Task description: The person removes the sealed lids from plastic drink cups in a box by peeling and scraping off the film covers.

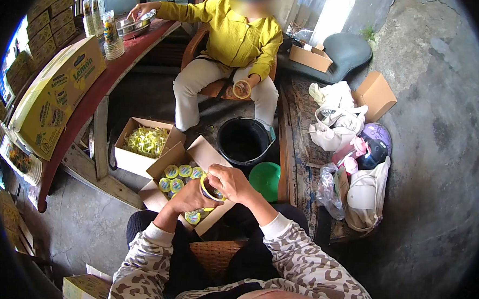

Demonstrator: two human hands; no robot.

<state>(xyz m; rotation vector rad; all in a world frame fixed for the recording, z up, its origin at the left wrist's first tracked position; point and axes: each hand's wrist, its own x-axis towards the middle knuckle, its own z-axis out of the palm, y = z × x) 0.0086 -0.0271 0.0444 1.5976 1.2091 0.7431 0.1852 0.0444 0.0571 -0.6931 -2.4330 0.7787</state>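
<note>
My left hand (187,199) is wrapped round a small plastic cup (211,192) with a yellow rim, held above the open cardboard box in front of me. My right hand (230,181) is closed at the cup's top edge; what its fingers pinch is hidden. In the cardboard box (210,150) below lie several small cups (184,171) with yellow-edged printed lids. Just behind it, a second carton (132,162) holds a heap of yellow-and-white strips (145,142).
A black bucket (242,163) and a green basin (264,188) stand ahead. Opposite sits a person in a yellow top (224,32), holding a clear cup (241,89). At left, a red-edged counter (99,96) bears a lemon carton (58,96); bags (367,197) lie on the right bench.
</note>
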